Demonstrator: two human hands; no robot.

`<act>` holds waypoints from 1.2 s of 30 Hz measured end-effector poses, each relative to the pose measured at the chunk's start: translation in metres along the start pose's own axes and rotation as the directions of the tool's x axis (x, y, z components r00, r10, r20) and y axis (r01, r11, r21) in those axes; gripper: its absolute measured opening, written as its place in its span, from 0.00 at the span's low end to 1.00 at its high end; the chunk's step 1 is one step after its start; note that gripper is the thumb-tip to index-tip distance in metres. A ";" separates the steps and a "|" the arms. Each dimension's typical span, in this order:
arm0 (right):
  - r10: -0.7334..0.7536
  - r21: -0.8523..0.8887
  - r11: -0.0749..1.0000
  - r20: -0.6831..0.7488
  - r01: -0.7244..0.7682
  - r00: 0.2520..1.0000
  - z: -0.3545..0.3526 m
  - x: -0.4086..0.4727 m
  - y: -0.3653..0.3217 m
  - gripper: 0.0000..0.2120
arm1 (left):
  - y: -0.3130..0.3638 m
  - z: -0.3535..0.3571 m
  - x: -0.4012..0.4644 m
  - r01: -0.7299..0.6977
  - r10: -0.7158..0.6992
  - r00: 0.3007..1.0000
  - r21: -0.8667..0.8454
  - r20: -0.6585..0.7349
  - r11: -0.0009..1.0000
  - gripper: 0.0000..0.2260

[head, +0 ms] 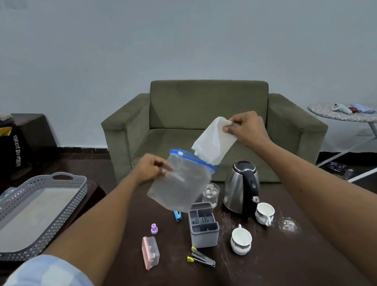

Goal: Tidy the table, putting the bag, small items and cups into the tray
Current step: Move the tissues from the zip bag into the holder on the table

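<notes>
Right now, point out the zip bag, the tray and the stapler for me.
zip bag (182, 181): head view, on its clear front panel.
tray (50, 227): head view, on its perforated grey near wall.
stapler (202, 257): head view, on its metal body.

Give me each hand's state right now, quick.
Left hand: closed, holding the zip bag above the table.
Right hand: fingers pinching the white paper at the bag's mouth.
</notes>
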State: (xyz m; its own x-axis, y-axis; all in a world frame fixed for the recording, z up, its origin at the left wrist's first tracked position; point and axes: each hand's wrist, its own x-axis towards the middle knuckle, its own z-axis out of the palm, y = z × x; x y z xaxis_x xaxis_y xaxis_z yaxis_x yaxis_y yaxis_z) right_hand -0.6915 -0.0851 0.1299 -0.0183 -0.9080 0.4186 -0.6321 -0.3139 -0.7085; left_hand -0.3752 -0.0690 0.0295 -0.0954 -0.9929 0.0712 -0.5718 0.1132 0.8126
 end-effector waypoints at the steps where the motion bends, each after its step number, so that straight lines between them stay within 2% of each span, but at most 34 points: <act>1: 0.034 0.049 0.998 0.031 -0.035 0.999 0.003 -0.004 0.004 0.03 | -0.004 -0.003 -0.002 0.017 -0.015 0.997 0.025 -0.076 1.000 0.16; 5: 0.060 0.056 0.996 0.164 -0.070 0.985 0.021 -0.016 0.021 0.09 | -0.014 -0.014 -0.002 0.097 -0.062 0.920 0.071 -0.387 0.993 0.18; 8: 0.025 -0.034 0.999 0.239 -0.017 0.971 0.046 -0.027 0.040 0.06 | -0.018 -0.015 0.001 0.142 -0.064 0.858 0.117 -0.510 0.983 0.11; 10: -0.007 -0.187 0.980 0.297 0.065 0.955 0.064 -0.037 0.051 0.06 | -0.017 -0.010 0.000 0.183 -0.036 0.837 0.218 -0.546 0.959 0.10; 13: 0.030 -0.255 0.964 0.381 0.074 0.924 0.089 -0.054 0.064 0.07 | -0.013 0.009 -0.002 0.223 0.054 0.895 0.550 -0.442 0.805 0.14; 15: 0.037 -0.255 0.964 0.404 0.073 0.914 0.102 -0.063 0.072 0.07 | -0.011 0.029 0.001 0.069 0.092 0.978 0.703 -0.188 0.708 0.17; 16: 0.044 -0.250 0.966 0.414 0.067 0.909 0.107 -0.066 0.076 0.06 | -0.011 0.040 0.003 -0.047 0.077 0.997 0.721 -0.009 0.691 0.19; 18: 0.085 -0.197 0.980 0.445 0.005 0.891 0.115 -0.071 0.082 0.05 | -0.013 0.066 0.006 -0.175 -0.015 0.962 0.661 0.272 0.730 0.30; 19: 0.099 -0.169 0.985 0.466 -0.021 0.879 0.117 -0.074 0.084 0.03 | -0.015 0.078 0.006 -0.164 -0.067 0.939 0.609 0.338 0.776 0.34; 20: 0.105 -0.152 0.988 0.475 -0.036 0.874 0.119 -0.074 0.087 0.03 | -0.019 0.089 0.009 -0.140 -0.094 0.925 0.562 0.368 0.815 0.32; 23: 0.070 -0.186 0.982 0.449 0.016 0.891 0.122 -0.077 0.097 0.05 | -0.031 0.116 0.013 -0.081 -0.152 0.917 0.548 0.367 0.833 0.19; 26: 0.020 -0.203 0.976 0.440 0.078 0.898 0.122 -0.082 0.104 0.08 | -0.042 0.134 0.010 -0.019 -0.176 0.938 0.551 0.299 0.834 0.13; 28: 0.078 -0.143 0.990 0.456 -0.014 0.887 0.122 -0.085 0.110 0.10 | -0.048 0.142 0.007 0.012 -0.173 0.952 0.532 0.253 0.847 0.12; 31: 0.176 -0.056 0.984 0.469 -0.170 0.866 0.120 -0.093 0.124 0.24 | -0.053 0.150 0.001 0.058 -0.181 0.963 0.503 0.200 0.862 0.12; 36: 0.262 -0.207 0.963 0.566 -0.172 0.782 0.132 -0.116 0.153 0.26 | -0.058 0.162 -0.007 0.067 -0.181 0.973 0.570 0.145 0.819 0.11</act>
State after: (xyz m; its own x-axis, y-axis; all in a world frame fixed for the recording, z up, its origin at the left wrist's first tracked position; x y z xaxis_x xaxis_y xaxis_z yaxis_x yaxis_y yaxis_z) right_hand -0.6838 -0.0647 -0.1024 0.2584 -0.9492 -0.1795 -0.7662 -0.0882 -0.6365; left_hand -0.4735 -0.0629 -0.1119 -0.1080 -0.9809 -0.1615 -0.9389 0.0473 0.3408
